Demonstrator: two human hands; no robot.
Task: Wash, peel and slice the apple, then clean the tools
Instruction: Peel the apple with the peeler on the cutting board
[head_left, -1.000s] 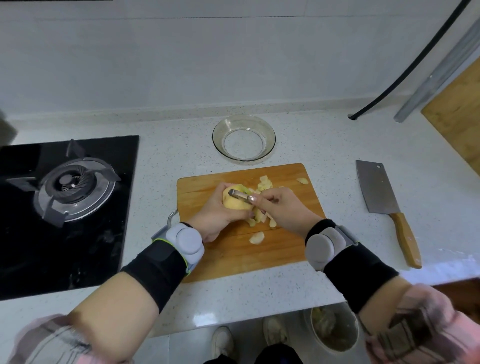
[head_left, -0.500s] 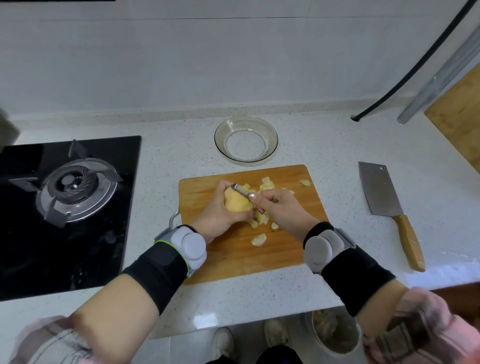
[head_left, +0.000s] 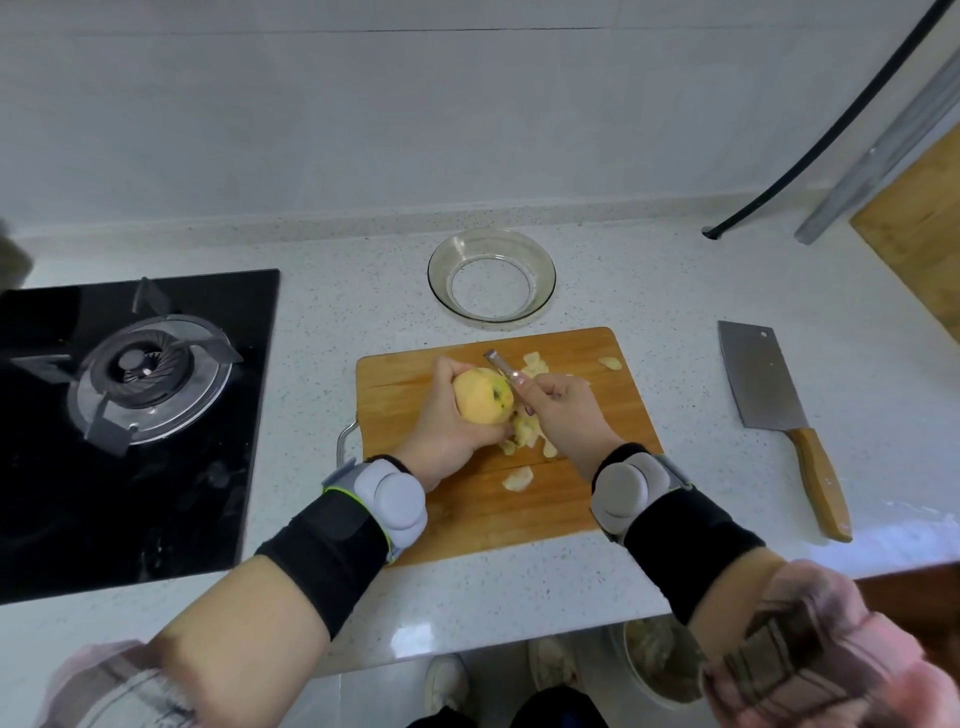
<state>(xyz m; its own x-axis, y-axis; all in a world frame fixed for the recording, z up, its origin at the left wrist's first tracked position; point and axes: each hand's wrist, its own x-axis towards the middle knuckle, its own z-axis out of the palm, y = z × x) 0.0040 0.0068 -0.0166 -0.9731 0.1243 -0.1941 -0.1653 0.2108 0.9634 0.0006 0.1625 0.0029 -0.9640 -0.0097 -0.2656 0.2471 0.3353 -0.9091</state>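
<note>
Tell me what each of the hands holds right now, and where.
Left hand cups the apple from below and behind. Right hand pinches the peeler by its handle, blade end free.

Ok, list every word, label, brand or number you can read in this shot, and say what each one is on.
None: no readable text shows anywhere.
The cleaver blade looks plain, with no stamp visible.
The wrist bands show no legible marking.
The stove, glass bowl, cutting board, peeler and apple show no print.
</note>
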